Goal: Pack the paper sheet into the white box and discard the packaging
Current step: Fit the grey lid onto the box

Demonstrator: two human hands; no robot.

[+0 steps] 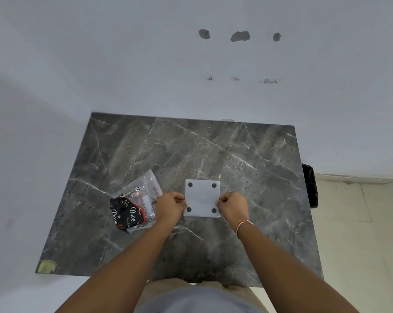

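Head view: my left hand and right hand pinch opposite edges of a flat white square sheet with four dark dots above the grey marble tabletop; a clear plastic packet lies just left.

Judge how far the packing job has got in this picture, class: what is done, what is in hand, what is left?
Done: nothing that shows. In hand: the left hand and right hand pinch the sides of the white box, which has four dark dots, on the marble table. Left: the clear packaging beside it is still on the table, and the black bin waits at the table's right edge.
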